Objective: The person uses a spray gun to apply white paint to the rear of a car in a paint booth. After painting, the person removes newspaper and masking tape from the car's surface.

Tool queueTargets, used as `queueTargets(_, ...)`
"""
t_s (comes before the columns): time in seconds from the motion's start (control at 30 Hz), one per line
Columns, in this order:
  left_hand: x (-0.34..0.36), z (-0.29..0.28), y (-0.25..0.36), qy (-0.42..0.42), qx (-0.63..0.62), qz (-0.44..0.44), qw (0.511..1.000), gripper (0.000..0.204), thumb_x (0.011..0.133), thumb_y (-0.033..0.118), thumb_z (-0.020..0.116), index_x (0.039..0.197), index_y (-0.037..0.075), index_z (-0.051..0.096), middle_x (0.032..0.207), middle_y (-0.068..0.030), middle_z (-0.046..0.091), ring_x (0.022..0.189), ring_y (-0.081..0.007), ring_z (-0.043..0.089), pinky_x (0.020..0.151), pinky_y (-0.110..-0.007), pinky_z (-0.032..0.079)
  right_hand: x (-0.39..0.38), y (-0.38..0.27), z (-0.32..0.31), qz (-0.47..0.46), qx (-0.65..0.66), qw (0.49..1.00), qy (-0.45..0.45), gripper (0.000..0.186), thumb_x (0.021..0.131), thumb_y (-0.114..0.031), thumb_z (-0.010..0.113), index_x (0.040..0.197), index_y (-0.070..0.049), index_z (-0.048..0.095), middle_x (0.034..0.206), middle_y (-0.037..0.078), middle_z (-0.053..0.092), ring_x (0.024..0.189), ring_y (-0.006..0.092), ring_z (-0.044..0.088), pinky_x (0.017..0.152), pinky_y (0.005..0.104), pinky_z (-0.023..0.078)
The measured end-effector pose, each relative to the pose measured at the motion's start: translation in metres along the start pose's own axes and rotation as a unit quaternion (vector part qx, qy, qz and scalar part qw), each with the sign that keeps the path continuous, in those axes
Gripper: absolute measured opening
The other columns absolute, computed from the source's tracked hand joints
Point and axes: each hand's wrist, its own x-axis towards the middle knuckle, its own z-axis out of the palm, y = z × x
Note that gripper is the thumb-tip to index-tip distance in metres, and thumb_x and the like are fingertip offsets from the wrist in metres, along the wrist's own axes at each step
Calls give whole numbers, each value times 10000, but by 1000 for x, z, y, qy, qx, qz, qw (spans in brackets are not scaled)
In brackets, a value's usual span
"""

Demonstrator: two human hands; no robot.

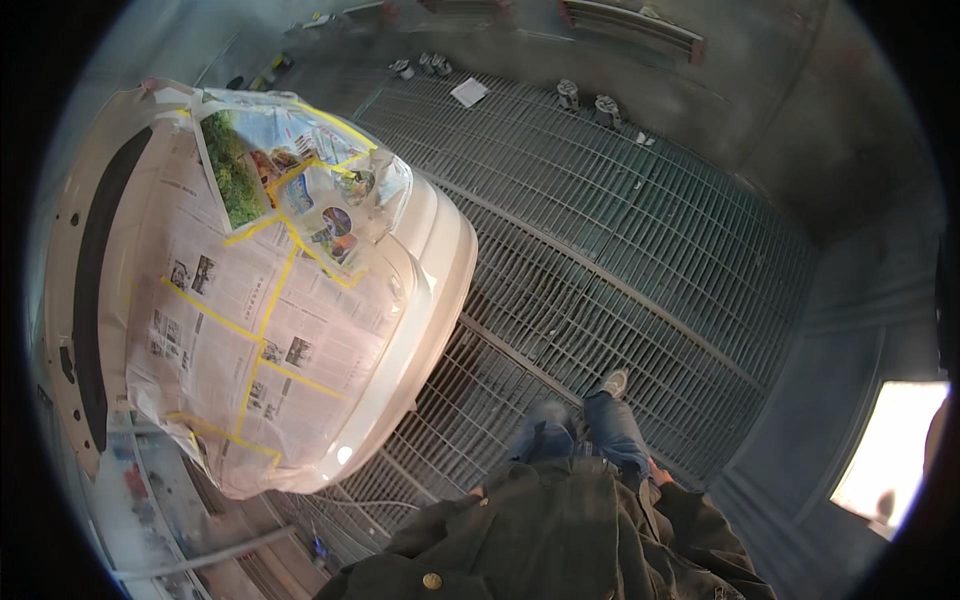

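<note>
My left hand (478,491) hangs low at my side, only a sliver of it showing past the dark sleeve. My right hand (660,474) is likewise mostly covered by its sleeve, beside my jeans. The fingers of both are hidden, so I cannot tell whether they hold anything. Ahead to the left stands a white car body (455,255), apart from both hands. Newspaper sheets (215,310) cover much of it, joined with strips of yellow masking tape (265,310). Glossy printed sheets (235,170) cover its far corner.
Metal floor grating (620,270) lies under my feet. Several cans stand along the far wall, including one can (607,110), near a white paper sheet (469,92). A thin hose (370,503) runs below the car. A bright window (888,455) is at right.
</note>
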Motion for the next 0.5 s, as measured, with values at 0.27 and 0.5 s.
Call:
queueTargets(0.27, 42, 57, 166, -9, -90, -2, 996, 235, 918, 288, 607, 944, 106, 753, 957, -103, 739, 885, -276, 687, 686, -467, 526, 53, -178, -169, 3, -182, 983, 33, 569, 919, -546, 533, 983, -13, 720, 938, 217, 674, 871, 331, 662, 800, 452, 487)
queueTargets(0.5, 119, 51, 349, -21, -134, 31, 990, 212, 915, 267, 617, 926, 110, 760, 946, -97, 746, 876, -263, 695, 677, -458, 535, 93, -375, -291, -31, -111, 985, 128, 410, 906, -385, 595, 842, 1, 715, 770, 176, 656, 717, 300, 652, 684, 436, 497)
